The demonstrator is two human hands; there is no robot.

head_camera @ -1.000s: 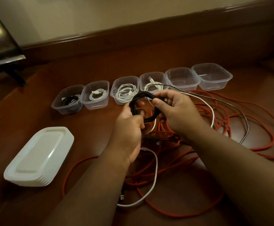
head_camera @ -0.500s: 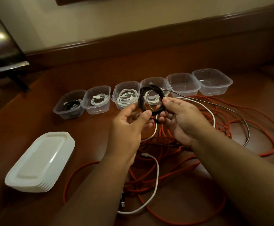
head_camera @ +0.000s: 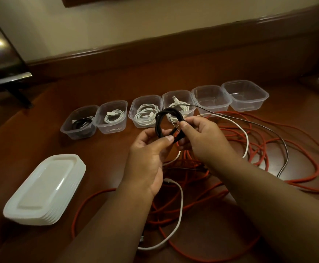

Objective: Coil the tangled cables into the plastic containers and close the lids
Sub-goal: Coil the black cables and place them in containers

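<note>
Left grip: left hand (head_camera: 147,158) pinching the black cable coil (head_camera: 167,123) at its lower edge, thumb on the near side, fingers behind.
Right grip: right hand (head_camera: 200,137) pinching the same coil on its right side, fingertips pressed together around the strands near the loose end.
Held thing: coil upright in the air between both hands, above the table (head_camera: 63,145), just in front of the row of containers.
Risk at the grip: springing open of the loops if either pinch loosens, since nothing binds the turns; loose end likely to slip out first.
Risk on placing: coil possibly wider than a container mouth, hence popping back out before any lid goes on.
Containers: four nearest the left already holding cables; fifth container (head_camera: 210,99) and sixth container (head_camera: 245,96) empty and open.
Snag hazard: orange cable (head_camera: 268,149), white cable (head_camera: 246,141) and a dark thin cable (head_camera: 285,149) tangled below and right of the hands, apt to catch a sleeve or wrist.
Lids: stack of lids (head_camera: 44,188) at the left, none yet fitted.
</note>
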